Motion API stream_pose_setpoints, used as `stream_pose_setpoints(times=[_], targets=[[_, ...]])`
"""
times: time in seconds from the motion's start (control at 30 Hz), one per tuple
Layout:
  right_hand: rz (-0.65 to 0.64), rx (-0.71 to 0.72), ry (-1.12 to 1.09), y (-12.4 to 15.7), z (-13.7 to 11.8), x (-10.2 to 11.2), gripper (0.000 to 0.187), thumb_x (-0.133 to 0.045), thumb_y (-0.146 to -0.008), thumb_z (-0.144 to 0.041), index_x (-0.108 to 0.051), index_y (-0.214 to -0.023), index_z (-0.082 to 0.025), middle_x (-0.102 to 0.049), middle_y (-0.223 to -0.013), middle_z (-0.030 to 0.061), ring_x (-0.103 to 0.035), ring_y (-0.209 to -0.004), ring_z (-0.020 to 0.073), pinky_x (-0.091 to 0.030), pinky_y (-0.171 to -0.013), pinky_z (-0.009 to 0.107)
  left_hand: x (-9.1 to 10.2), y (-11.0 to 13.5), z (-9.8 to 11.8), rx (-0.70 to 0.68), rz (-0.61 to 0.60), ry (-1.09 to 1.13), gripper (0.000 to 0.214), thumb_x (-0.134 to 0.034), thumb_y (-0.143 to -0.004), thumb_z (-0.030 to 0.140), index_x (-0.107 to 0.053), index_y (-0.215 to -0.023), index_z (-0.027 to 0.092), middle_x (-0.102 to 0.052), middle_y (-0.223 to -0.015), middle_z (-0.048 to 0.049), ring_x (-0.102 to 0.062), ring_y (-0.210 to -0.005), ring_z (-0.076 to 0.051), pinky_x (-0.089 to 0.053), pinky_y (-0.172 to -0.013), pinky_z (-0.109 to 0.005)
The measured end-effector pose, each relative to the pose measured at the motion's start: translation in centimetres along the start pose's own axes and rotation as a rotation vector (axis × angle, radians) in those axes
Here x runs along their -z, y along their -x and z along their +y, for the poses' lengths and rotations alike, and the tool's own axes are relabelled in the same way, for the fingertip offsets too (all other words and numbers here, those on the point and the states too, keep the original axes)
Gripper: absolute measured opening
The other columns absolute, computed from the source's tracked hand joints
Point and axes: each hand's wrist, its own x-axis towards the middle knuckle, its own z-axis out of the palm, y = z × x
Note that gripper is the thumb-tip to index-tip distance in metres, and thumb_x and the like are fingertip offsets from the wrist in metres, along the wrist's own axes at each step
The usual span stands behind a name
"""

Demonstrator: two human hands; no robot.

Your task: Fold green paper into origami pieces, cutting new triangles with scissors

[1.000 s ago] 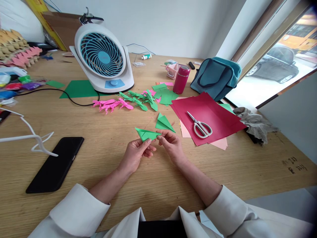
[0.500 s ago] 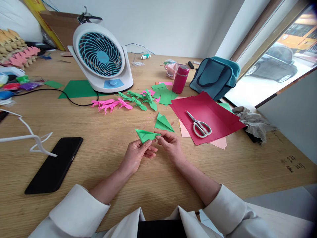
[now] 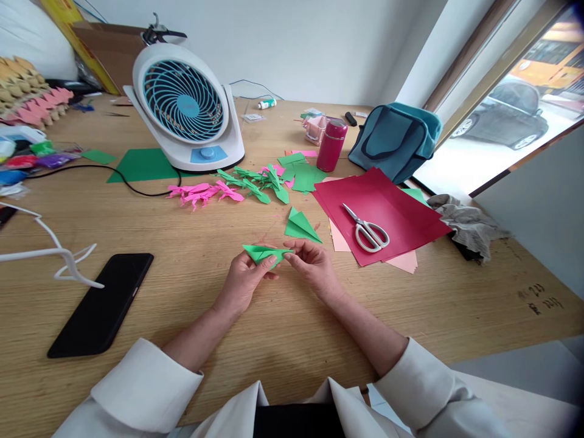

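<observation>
A small folded green paper (image 3: 261, 253) is held up between both hands, above the wooden table. My left hand (image 3: 244, 277) pinches its wide left part, thumb on the near face. At its narrow right tip, my right hand (image 3: 312, 265) has closed thumb and fingertips on the paper. Just beyond the right hand, a second folded green paper (image 3: 301, 225), shaped like a pointed wedge, lies on the table. Farther back are several green folded paper figures (image 3: 255, 184) beside pink folded paper figures (image 3: 201, 193).
White-handled scissors (image 3: 370, 234) rest on red paper sheets (image 3: 401, 210) at the right. A black phone (image 3: 100, 304) lies at left under a white bent stand (image 3: 75, 274). Behind stand a fan (image 3: 187, 109), a red flask (image 3: 332, 146) and a teal bag (image 3: 396, 143).
Both hands have shifted slightly left with the green paper. The paper now sits a little flatter, and the left fingers are tucked further behind it.
</observation>
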Motion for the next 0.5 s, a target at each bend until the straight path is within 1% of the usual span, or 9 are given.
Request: stream_pose_setpoints(times=[0.07,0.13,0.23,0.33,0.4,0.5], targets=[[0.005,-0.006,-0.014,0.07,-0.12,-0.14,0.039,-0.084,-0.065,-0.046,-0.068,-0.092,-0.023,-0.061,-0.071,-0.0032,-0.055,-0.064,0.0116,-0.047,-0.063,0.026,0.04,0.04,-0.06,0.008,-0.002,0.011,0.044,-0.086,-0.063,0.037,-0.065,-0.094,0.015,-0.071,-0.083,-0.0027,-0.066,-0.067,-0.015,-0.057,-0.053,-0.025],[0.028,-0.010,-0.045,0.14,-0.24,-0.29,0.040,-0.086,-0.064,-0.044,-0.065,-0.090,-0.023,-0.060,-0.071,-0.0041,-0.054,-0.063,0.0106,-0.047,-0.062,0.025,-0.04,0.20,-0.01,-0.001,-0.023,0.019,0.045,-0.085,-0.066,0.034,-0.063,-0.101,0.016,-0.071,-0.083,-0.0012,-0.066,-0.064,-0.013,-0.056,-0.052,-0.023],[0.065,-0.021,-0.088,0.24,-0.27,-0.47,0.039,-0.088,-0.062,-0.042,-0.061,-0.082,-0.022,-0.059,-0.069,-0.0051,-0.053,-0.062,0.0094,-0.046,-0.061,0.023,-0.27,0.51,0.16,-0.024,-0.063,0.028,0.047,-0.082,-0.071,0.032,-0.061,-0.111,0.020,-0.071,-0.084,0.0008,-0.067,-0.060,-0.012,-0.055,-0.052,-0.022],[0.066,-0.034,-0.079,0.30,-0.07,-0.47,0.037,-0.087,-0.063,-0.042,-0.059,-0.074,-0.020,-0.057,-0.066,-0.0052,-0.051,-0.060,0.0090,-0.044,-0.059,0.023,-0.44,0.73,0.25,-0.034,-0.068,0.042,0.039,-0.080,-0.074,0.034,-0.063,-0.106,0.020,-0.069,-0.080,0.0023,-0.067,-0.056,-0.011,-0.054,-0.052,-0.021],[0.060,-0.040,-0.067,0.31,0.15,-0.37,0.034,-0.085,-0.065,-0.042,-0.061,-0.073,-0.019,-0.057,-0.064,-0.0050,-0.050,-0.058,0.0088,-0.043,-0.058,0.024,-0.47,0.80,0.22,-0.036,-0.076,0.051,0.036,-0.079,-0.075,0.035,-0.064,-0.104,0.020,-0.068,-0.079,0.0025,-0.066,-0.055,-0.010,-0.054,-0.053,-0.021],[0.063,-0.057,-0.078,0.28,0.44,-0.20,0.032,-0.084,-0.067,-0.040,-0.062,-0.073,-0.019,-0.057,-0.064,-0.0048,-0.049,-0.056,0.0083,-0.040,-0.057,0.023,-0.36,0.83,0.09,-0.062,-0.121,0.042,0.035,-0.078,-0.076,0.034,-0.066,-0.106,0.020,-0.067,-0.080,0.0019,-0.065,-0.054,-0.010,-0.054,-0.053,-0.021]])
